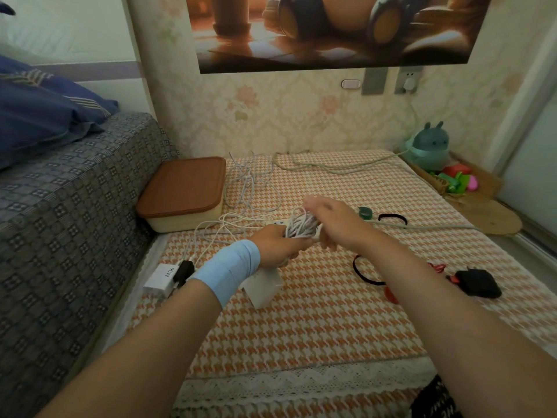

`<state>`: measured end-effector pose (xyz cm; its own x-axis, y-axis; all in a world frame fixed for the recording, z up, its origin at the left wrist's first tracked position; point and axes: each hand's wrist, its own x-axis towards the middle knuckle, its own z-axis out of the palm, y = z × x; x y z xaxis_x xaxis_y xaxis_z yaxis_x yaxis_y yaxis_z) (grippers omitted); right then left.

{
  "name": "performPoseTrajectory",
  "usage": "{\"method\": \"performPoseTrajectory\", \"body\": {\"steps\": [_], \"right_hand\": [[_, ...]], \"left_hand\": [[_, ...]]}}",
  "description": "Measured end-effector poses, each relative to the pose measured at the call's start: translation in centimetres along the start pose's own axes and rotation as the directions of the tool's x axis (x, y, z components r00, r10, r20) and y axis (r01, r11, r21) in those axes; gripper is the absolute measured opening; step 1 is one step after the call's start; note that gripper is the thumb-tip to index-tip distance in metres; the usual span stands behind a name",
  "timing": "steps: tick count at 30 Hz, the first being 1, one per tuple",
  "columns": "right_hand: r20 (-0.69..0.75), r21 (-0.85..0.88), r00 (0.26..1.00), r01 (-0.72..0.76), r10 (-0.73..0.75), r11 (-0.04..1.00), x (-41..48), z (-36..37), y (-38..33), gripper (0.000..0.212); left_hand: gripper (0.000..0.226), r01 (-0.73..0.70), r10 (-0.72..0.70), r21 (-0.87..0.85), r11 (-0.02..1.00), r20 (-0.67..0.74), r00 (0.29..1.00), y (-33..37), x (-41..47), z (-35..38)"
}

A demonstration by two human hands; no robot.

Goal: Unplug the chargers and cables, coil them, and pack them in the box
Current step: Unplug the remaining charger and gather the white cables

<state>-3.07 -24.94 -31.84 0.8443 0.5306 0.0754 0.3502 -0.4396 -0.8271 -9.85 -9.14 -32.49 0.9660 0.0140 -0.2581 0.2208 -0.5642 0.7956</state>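
While my left hand grips cable coil over mat centre: right hand at coil, blurred, grip unclear.

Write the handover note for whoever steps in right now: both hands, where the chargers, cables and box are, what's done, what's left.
Left hand: grips the white cable coil.
Right hand: at the coil, blurred; grip unclear.
Box: by the sofa, lid on.
On the mat: 90W charger, white charger, black charger, loose white cables.
The grey cable seems to lead to the wall plug, which is plugged in.
Done: one cable nearly coiled.
Left: finish the coil, pull the wall plug, coil the rest, open the box, pack everything.
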Motion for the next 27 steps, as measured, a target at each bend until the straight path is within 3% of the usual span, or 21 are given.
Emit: {"method": "performPoseTrajectory", "body": {"steps": [2,4,6,12,14,16,17,19,21,24,27], "right_hand": [[-0.087,0.037,0.994,-0.069,0.072,0.997,-0.1,-2.2,1.3,0.037],[-0.193,-0.099,0.978,-0.101,0.081,0.99,-0.2,-4.4,3.3,0.026],[-0.203,-0.251,0.971,-0.172,0.122,0.953,-0.7,-6.2,5.1,0.025],[0.06,-0.532,0.935,-0.267,0.35,0.803,-2.4,-5.3,6.0,0.05],[0.117,-0.66,0.904,-0.239,0.412,0.712,-2.2,-4.2,6.8,0.052],[0.162,-0.7,0.902,-0.181,0.401,0.691,-1.8,-3.6,7.7,0.045],[0.183,-0.677,0.909,-0.16,0.375,0.718,-1.7,-3.5,8.1,0.04],[0.194,-0.594,0.935,-0.13,0.297,0.794,-1.8,-3.5,8.0,0.035],[0.14,-0.459,0.969,-0.118,0.203,0.88,-2.0,-3.6,7.4,0.025],[0.084,-0.09,0.99,-0.106,0.114,0.99,-2.4,-3.6,5.8,0.012],[0.028,0.149,1.0,-0.014,0.01,0.989,-2.6,-3.2,3.8,0.013]], "left_hand": [[0.031,0.022,-0.022,-0.041,0.999,0.013,1.0,0.2,0.5,0.0],[0.038,0.005,-0.005,0.021,1.0,0.011,1.0,0.5,1.0,0.2],[0.044,-0.028,0.028,0.119,0.993,0.005,1.0,1.1,1.5,0.5],[0.036,-0.06,0.051,0.363,0.93,0.034,0.998,2.4,2.7,1.7],[0.041,-0.019,0.031,0.423,0.906,-0.022,0.999,2.4,3.2,1.9],[0.047,0.004,0.024,0.408,0.913,-0.063,0.998,2.2,3.5,1.7],[0.045,-0.001,0.025,0.345,0.939,-0.064,0.998,2.1,3.3,1.5],[0.04,-0.014,0.016,0.054,0.998,-0.023,1.0,1.6,2.9,1.1],[0.038,-0.008,0.005,-0.214,0.977,-0.013,1.0,1.0,2.4,0.8],[0.032,-0.027,-0.023,-0.364,0.931,-0.133,0.991,-0.2,2.8,0.2],[0.033,-0.04,-0.066,-0.407,0.913,-0.244,0.968,-0.6,2.9,-0.2]]}}
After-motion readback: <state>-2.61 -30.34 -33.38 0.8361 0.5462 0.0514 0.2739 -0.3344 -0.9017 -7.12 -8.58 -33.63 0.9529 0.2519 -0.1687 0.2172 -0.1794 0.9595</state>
